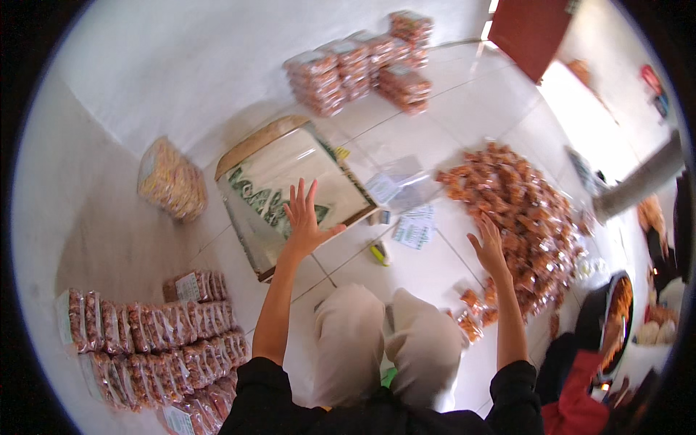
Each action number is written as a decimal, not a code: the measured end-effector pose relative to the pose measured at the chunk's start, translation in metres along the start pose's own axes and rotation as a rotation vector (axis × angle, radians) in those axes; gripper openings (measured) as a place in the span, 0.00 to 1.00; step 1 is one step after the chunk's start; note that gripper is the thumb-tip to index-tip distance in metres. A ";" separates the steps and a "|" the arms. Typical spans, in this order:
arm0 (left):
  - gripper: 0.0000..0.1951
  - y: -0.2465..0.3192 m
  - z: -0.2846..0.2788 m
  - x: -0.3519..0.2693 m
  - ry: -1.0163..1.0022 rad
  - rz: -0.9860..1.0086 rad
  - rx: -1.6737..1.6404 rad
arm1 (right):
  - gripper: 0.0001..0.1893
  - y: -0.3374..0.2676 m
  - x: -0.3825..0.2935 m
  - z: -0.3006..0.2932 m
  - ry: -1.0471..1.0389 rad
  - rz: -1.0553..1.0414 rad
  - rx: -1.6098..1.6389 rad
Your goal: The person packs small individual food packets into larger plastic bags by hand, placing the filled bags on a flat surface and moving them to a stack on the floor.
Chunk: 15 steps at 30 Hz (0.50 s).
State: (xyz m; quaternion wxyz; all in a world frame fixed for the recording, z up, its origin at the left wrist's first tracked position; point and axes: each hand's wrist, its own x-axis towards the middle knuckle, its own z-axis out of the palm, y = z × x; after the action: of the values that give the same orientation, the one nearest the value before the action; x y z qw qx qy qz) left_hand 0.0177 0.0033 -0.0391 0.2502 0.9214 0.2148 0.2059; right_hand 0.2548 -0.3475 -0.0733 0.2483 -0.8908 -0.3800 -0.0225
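My left hand (305, 220) is spread, palm down and holding nothing, above a low glass-topped table (285, 157) with a green leaf pattern. My right hand (489, 247) is empty with its fingers apart, at the left side of a big heap of small clear packets of orange-brown food (522, 217). Between the hands, on the tiled floor, lie printed paper labels (416, 227), clear plastic bags (402, 179), a yellow-green and dark tool (380, 253) that I cannot identify, and a small box (379, 218) by the table's corner.
Stacked packs of reddish food (331, 76) stand by the wall. A bag of yellowish food (171, 179) is at left; rows of packed bags (152, 331) lie lower left. A red door (530, 32) is upper right. At lower right a person in a red sleeve (579, 397) sits close by.
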 end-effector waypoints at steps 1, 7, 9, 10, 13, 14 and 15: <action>0.55 0.022 -0.003 0.003 0.004 0.048 -0.011 | 0.22 0.017 -0.027 -0.019 0.025 0.057 -0.020; 0.48 0.147 0.052 0.020 -0.165 0.308 -0.489 | 0.14 0.073 -0.198 -0.126 0.183 0.311 -0.012; 0.47 0.187 0.090 0.021 -0.260 0.362 -0.495 | 0.12 0.094 -0.250 -0.136 0.290 0.390 -0.080; 0.47 0.206 0.116 0.019 -0.326 0.391 -0.526 | 0.12 0.111 -0.278 -0.140 0.321 0.434 -0.034; 0.45 0.247 0.187 0.012 -0.475 0.428 -0.596 | 0.11 0.140 -0.332 -0.121 0.368 0.618 0.031; 0.45 0.254 0.206 0.011 -0.535 0.425 -0.567 | 0.11 0.146 -0.341 -0.111 0.372 0.643 0.070; 0.44 0.256 0.225 0.008 -0.592 0.410 -0.534 | 0.11 0.151 -0.347 -0.098 0.366 0.665 0.113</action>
State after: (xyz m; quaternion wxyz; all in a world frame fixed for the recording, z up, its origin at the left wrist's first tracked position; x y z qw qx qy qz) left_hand 0.2090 -0.2768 -0.0737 0.4838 0.8673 -0.1137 0.0269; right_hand 0.1264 -0.7126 -0.1309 0.3545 -0.9315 -0.0205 -0.0785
